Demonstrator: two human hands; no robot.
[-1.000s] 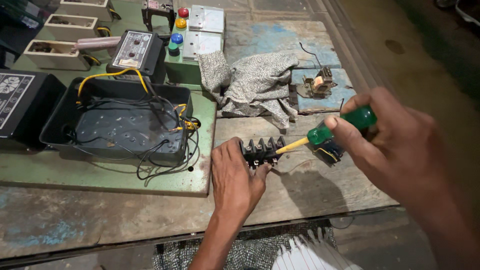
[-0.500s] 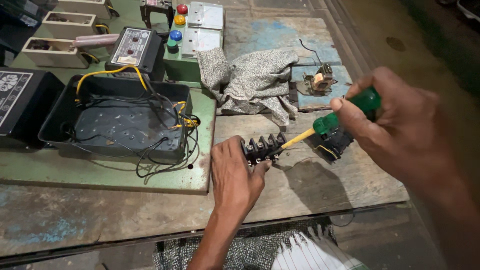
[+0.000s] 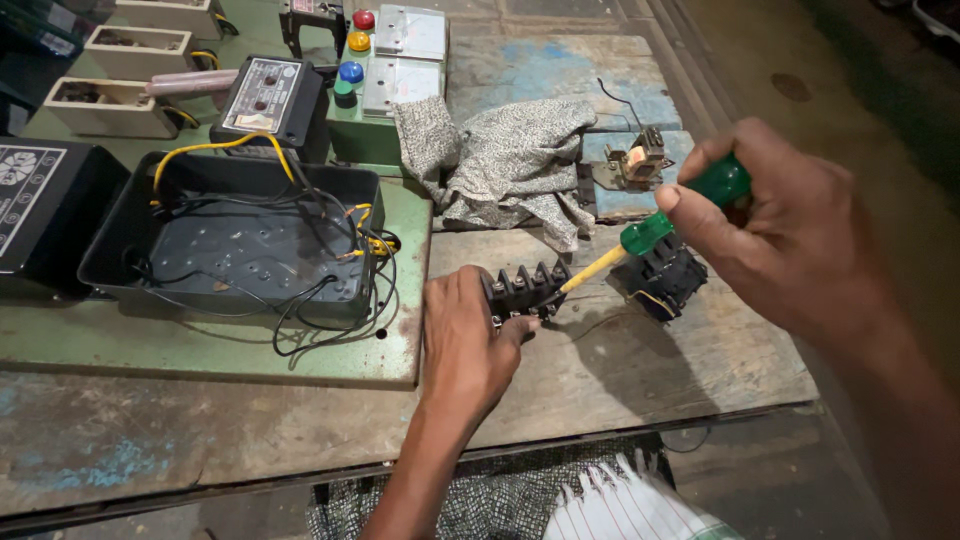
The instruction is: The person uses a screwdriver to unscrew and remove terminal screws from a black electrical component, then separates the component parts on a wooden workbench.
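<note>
My left hand [image 3: 462, 345] grips a small black terminal block [image 3: 525, 288] and holds it down on the wooden bench. My right hand [image 3: 785, 235] is closed around the green handle of a screwdriver [image 3: 660, 225]. Its yellow shaft slants down and left, and the tip rests on the right end of the terminal block. A black electrical part with wires [image 3: 665, 278] lies just right of the block, under the screwdriver handle.
An open black case [image 3: 230, 245] full of black and yellow wires sits on a green metal plate [image 3: 200, 345] at left. Behind lie a grey rag [image 3: 510, 160], a small relay [image 3: 640, 160], a meter box [image 3: 265, 95], a green panel with coloured buttons [image 3: 385, 60] and white trays [image 3: 110, 105].
My right hand has lifted the screwdriver handle a little up and to the right while the tip stays at the block. My left hand keeps its hold.
</note>
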